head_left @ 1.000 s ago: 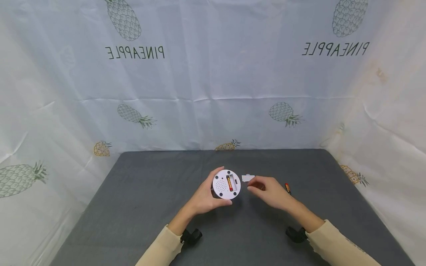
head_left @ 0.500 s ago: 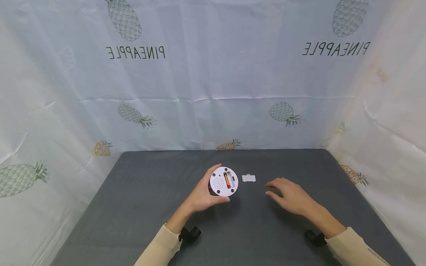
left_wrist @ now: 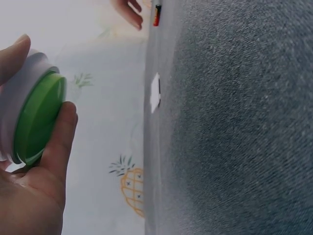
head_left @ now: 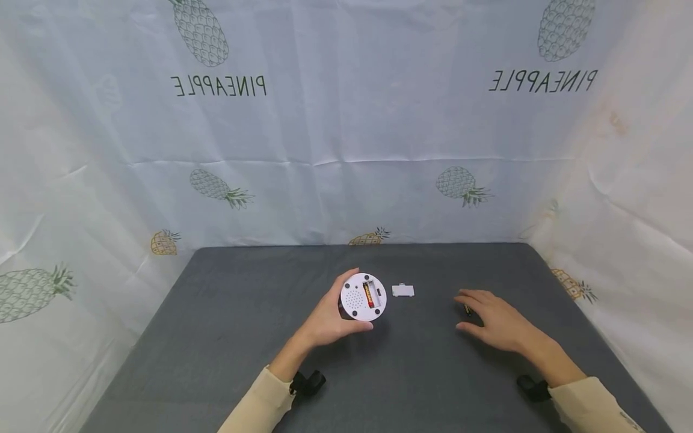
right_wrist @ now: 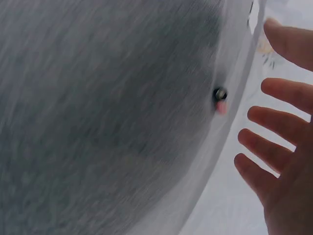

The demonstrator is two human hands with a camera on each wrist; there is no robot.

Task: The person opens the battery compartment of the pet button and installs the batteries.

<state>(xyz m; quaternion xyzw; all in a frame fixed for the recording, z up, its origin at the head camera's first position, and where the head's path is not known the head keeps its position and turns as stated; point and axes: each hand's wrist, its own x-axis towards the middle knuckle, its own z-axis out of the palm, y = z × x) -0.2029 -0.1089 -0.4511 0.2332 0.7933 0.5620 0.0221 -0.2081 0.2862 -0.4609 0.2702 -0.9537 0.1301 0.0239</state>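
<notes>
My left hand (head_left: 327, 319) grips a round white device (head_left: 354, 299) by its edge, with the perforated underside and open battery compartment facing up. One battery (head_left: 369, 295) lies in that compartment, and the slot beside it is bare. In the left wrist view the device's other side shows a green domed part (left_wrist: 41, 117). Over the table at the right, my right hand (head_left: 498, 322) has its fingers spread and relaxed, holding nothing. A loose battery (right_wrist: 220, 98) lies on the table near its fingertips, mostly hidden by the hand in the head view.
A small white battery cover (head_left: 403, 290) lies on the dark grey table (head_left: 216, 337), between the device and the right hand. Behind the table hangs a white curtain (head_left: 325, 120) printed with pineapples. Each wrist carries a black camera mount (head_left: 308, 383).
My right hand has moved away from beside the battery cover, rightward to the loose battery, and its fingers have spread. The left hand and device shifted slightly left.
</notes>
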